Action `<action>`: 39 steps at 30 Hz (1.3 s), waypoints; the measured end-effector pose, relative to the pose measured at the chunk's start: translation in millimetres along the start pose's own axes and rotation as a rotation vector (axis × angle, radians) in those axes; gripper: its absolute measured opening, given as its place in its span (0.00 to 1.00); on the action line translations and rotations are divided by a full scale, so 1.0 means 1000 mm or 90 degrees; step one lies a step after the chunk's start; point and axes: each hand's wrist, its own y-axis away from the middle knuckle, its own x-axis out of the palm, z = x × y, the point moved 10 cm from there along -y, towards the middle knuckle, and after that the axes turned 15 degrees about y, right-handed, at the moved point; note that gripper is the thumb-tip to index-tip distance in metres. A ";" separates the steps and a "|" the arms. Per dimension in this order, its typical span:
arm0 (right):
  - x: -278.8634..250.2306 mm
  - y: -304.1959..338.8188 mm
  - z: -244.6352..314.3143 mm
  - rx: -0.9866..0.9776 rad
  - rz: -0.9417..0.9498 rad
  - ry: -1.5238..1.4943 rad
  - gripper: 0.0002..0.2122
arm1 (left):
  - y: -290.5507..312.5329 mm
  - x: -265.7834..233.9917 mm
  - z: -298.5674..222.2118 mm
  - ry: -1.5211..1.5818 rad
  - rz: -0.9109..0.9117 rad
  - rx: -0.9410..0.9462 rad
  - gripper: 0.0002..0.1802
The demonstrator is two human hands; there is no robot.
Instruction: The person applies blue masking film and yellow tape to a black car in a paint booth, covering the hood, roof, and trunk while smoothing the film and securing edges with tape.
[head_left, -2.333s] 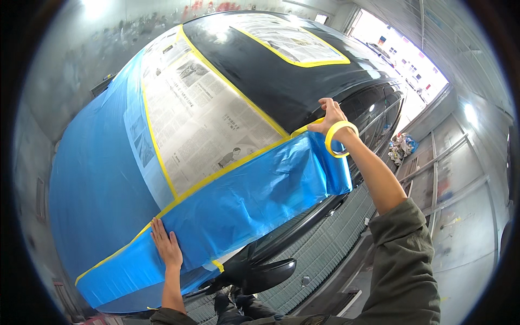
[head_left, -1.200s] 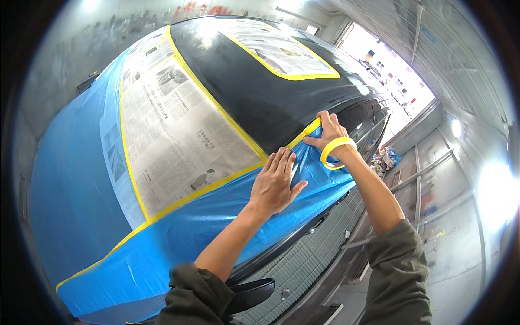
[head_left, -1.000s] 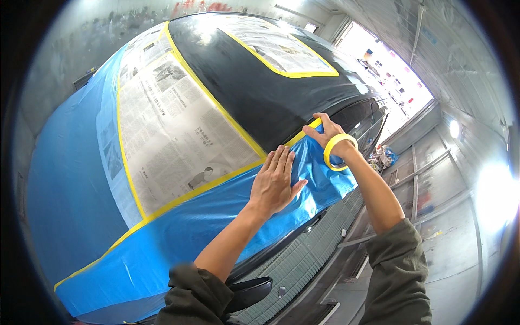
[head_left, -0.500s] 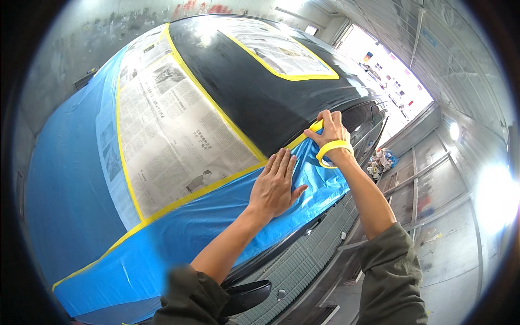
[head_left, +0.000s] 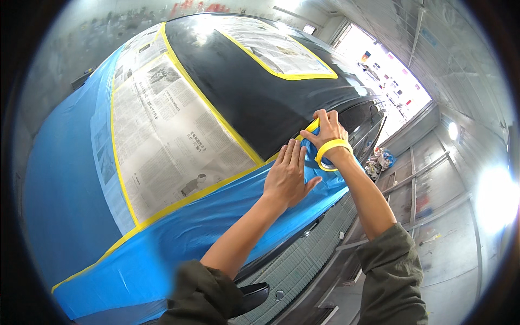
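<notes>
My left hand (head_left: 286, 176) lies flat along the taped roof edge of a black car (head_left: 241, 89), fingers stretched out and nothing held. Its fingertips rest on the yellow masking tape (head_left: 168, 208) and the top of the bright blue plastic film (head_left: 216, 211) draped down the side. Just beyond it, my right hand (head_left: 331, 135) grips the yellow masking tape at the film's upper edge between thumb and fingers. Around my right wrist hangs a roll of yellow tape (head_left: 326, 151) like a bracelet. What lies under the right palm is hidden.
Newspaper sheets (head_left: 157, 130) bordered with yellow tape cover the windscreen area, and another newspaper panel (head_left: 276, 46) sits on the roof. Blue sheeting (head_left: 65, 168) covers the left. A side mirror (head_left: 254, 295) juts out below. Crumpled waste (head_left: 379, 162) lies by the right wall.
My left hand has slid right and up along the taped edge, closer to my right hand. The right hand has shifted slightly left in view, still gripping the tape.
</notes>
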 end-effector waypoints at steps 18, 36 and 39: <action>0.006 -0.014 -0.043 -0.087 -0.083 -0.070 0.24 | -0.026 0.021 -0.002 -0.021 0.036 0.001 0.50; 0.020 -0.046 -0.059 -0.145 -0.095 0.008 0.24 | -0.075 0.050 -0.005 -0.011 0.086 0.023 0.50; 0.022 -0.046 -0.063 -0.137 -0.130 -0.039 0.30 | -0.082 0.051 -0.006 -0.022 0.092 0.027 0.50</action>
